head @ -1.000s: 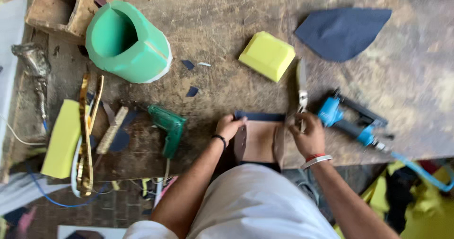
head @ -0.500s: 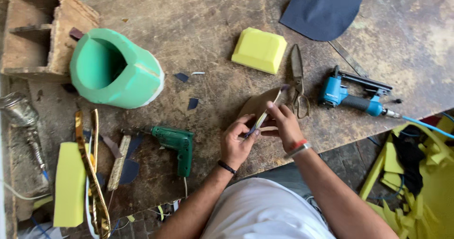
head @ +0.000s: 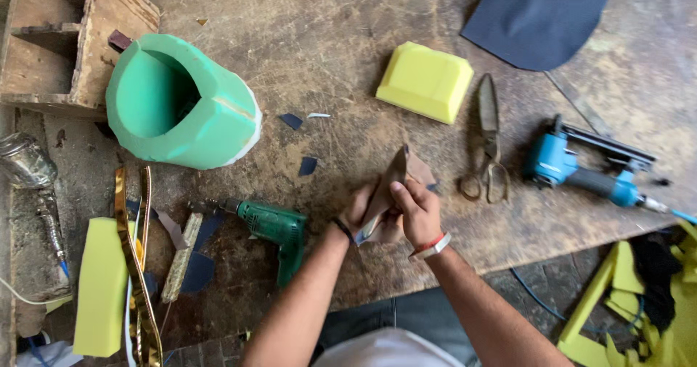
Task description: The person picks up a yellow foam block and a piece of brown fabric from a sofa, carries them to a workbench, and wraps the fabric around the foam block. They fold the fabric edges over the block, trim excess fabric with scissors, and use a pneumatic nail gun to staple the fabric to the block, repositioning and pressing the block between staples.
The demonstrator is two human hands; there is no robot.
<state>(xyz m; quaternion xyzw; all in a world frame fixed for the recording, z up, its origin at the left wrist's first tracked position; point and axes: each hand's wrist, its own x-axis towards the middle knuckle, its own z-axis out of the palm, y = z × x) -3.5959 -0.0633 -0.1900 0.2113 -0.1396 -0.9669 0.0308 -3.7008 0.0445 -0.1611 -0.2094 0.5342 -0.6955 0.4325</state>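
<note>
Holding: both hands pinch brown leather piece [head: 398, 180] above workbench [head: 348, 40]
Left hand [head: 361, 209]: closed on piece
Right hand [head: 415, 209]: closed on piece
Nearby: scissors [head: 488, 138], green drill [head: 272, 225]

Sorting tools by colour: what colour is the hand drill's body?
Green drill, seen in the head view.

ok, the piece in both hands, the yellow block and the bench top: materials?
Brown piece: looks like thin leather or leatherboard, matte; it folds between the left hand and right hand.
Yellow block: likely foam, matte with soft bevelled edges.
Bench top: worn, scratched wood.
</note>
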